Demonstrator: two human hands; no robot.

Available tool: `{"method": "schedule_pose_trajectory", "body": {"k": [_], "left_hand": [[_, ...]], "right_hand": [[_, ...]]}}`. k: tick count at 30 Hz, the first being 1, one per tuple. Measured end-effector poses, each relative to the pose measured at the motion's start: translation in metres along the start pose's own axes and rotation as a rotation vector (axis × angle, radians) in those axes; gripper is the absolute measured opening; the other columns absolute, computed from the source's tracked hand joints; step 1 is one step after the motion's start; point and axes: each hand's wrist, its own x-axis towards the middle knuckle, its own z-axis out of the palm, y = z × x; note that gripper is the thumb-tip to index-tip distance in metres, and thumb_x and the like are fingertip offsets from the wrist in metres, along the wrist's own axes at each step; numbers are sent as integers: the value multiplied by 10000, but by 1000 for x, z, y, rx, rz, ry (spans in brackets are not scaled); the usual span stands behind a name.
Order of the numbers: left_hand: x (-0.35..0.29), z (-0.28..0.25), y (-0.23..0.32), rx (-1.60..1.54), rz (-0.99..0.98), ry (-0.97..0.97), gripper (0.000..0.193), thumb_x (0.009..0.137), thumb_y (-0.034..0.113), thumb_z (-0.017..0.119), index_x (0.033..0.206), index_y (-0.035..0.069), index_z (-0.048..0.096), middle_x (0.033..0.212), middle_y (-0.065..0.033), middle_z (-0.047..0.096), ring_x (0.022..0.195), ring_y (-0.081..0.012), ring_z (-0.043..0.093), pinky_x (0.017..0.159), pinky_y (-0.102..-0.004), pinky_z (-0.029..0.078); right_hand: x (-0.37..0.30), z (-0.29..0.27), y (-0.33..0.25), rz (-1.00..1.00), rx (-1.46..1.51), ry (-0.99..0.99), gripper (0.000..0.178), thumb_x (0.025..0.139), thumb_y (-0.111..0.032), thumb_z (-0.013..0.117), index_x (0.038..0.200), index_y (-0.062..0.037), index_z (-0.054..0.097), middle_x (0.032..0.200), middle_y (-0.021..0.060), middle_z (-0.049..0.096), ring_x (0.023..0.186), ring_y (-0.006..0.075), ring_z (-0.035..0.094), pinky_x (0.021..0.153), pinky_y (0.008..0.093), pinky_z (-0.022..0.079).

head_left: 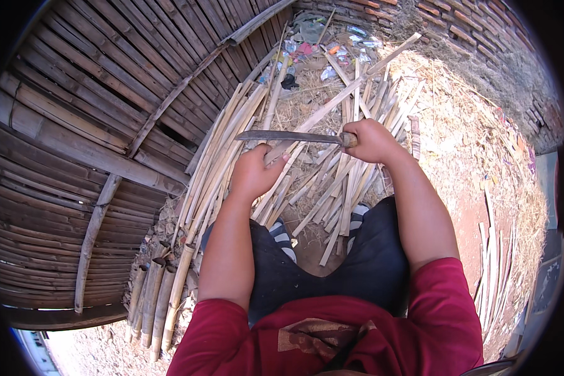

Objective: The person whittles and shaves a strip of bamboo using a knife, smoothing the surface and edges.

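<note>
My right hand (pixel 371 143) is wrapped round the wooden handle of a machete (pixel 282 135). Its long dark blade points left, lying across a pale split bamboo strip (pixel 344 92). The near end of that strip is in my left hand (pixel 255 172), with the thumb along one side and the fingers on the other. From there the strip slants up to the far right. Whether the blade's edge touches it or sits just above, I cannot tell. Beneath both hands lies a loose heap of split bamboo strips (pixel 341 182), some between my feet.
A slatted bamboo wall (pixel 106 88) rises on the left, with long strips (pixel 222 144) lying beside it. Several bamboo tubes (pixel 150 304) stand at lower left. Litter (pixel 313 47) lies at the back before a brick wall (pixel 470 25). More thin strips (pixel 492 263) are at right.
</note>
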Motion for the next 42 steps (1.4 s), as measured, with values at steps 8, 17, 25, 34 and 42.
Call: {"method": "schedule_pose_trajectory", "body": {"k": [8,17,25,34,42], "left_hand": [[0,-3,-7,18,5,-1,552,890,513,773,1077,-6,753,892,-254,752,886,-422,748,807,-478,579],[0,-1,-7,54,1,-2,551,890,510,769,1054,-16,752,858,-252,742,857,-428,740,786,-493,574],[1,-3,-10,80,-22,-78,552,895,512,762,1050,-18,743,873,-249,745,860,-429,739,784,-501,572],[2,-1,-14,112,-24,-111,587,891,539,768,1056,-24,736,892,-256,744,882,-429,739,789,-500,569],[3,-1,-14,116,-18,-182,589,900,540,761,1074,-22,735,895,-250,741,891,-427,736,794,-493,566]], "right_hand": [[2,3,-6,-23,-19,-7,256,791,-246,819,973,-80,752,958,185,742,955,405,710,838,501,556],[3,7,-1,-13,-55,-47,283,803,-268,832,1002,-88,742,972,173,744,974,388,717,837,501,558],[4,9,-2,-10,-87,-82,326,809,-287,846,1047,-96,731,992,167,749,993,389,718,846,501,562],[6,12,1,-30,-83,-113,372,806,-299,855,1083,-88,727,1015,180,748,1011,399,714,860,503,560],[6,16,2,-29,-59,-130,403,799,-280,864,1126,-91,725,1036,190,745,1033,402,711,877,503,558]]}}
